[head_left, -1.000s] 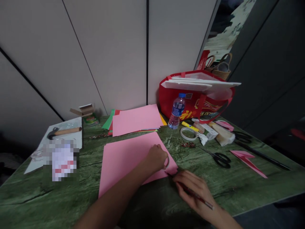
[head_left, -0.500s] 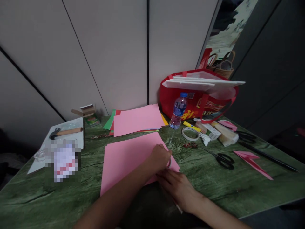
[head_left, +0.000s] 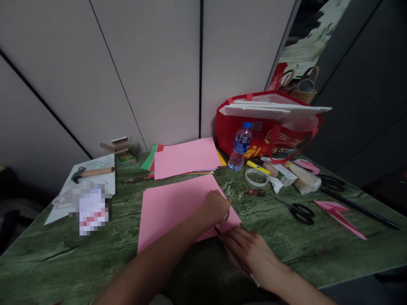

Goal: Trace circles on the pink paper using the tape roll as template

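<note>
Pink paper sheets (head_left: 171, 212) lie in a stack on the table in front of me. My left hand (head_left: 216, 208) is closed over their right part, with a pale ring-shaped thing (head_left: 227, 215) showing at its lower side. My right hand (head_left: 251, 252) is at the near right corner of the sheets, fingers together and bent. Something pale and pinkish shows under its palm, too hidden to name. A small dark, thin tip (head_left: 217, 230) lies on the paper just by the right fingertips.
Behind are more coloured sheets (head_left: 187, 159), a water bottle (head_left: 241, 147) and a red bag (head_left: 229, 127). To the right lie a tape roll (head_left: 246, 179), a yellow glue stick (head_left: 258, 167), black-handled scissors (head_left: 300, 212) and folded pink paper (head_left: 341, 218). A hammer (head_left: 95, 172) lies left.
The right hand has slid slightly right, away from the left hand, uncovering the paper's near edge and the dark tip. The left hand keeps its place on the paper. The view shifted slightly.
</note>
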Action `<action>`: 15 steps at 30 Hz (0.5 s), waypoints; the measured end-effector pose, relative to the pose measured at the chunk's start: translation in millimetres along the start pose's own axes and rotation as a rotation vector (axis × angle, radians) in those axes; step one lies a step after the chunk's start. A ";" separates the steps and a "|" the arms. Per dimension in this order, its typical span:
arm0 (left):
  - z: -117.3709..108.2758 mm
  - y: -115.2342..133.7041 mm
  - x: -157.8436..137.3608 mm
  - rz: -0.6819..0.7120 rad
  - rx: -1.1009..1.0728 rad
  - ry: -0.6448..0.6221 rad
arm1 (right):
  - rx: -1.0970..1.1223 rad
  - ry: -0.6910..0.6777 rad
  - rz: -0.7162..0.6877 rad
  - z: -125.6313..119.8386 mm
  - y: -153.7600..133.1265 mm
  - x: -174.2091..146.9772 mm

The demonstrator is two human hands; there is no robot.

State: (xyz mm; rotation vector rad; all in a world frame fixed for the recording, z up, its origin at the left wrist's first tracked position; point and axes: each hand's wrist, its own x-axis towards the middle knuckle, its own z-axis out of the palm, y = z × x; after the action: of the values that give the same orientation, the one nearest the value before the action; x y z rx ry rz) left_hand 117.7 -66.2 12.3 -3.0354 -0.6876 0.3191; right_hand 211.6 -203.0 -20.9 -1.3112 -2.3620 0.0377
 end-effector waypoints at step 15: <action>0.1 16.6 -14.9 -0.052 0.069 0.002 | 0.749 0.459 0.706 -45.4 114.6 26.4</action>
State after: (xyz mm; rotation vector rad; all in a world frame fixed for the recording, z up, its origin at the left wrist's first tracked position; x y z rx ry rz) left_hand 111.6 -87.6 14.1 -2.9470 -0.7381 0.3316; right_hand 309.0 -126.6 3.3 -1.4580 -1.2168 0.6777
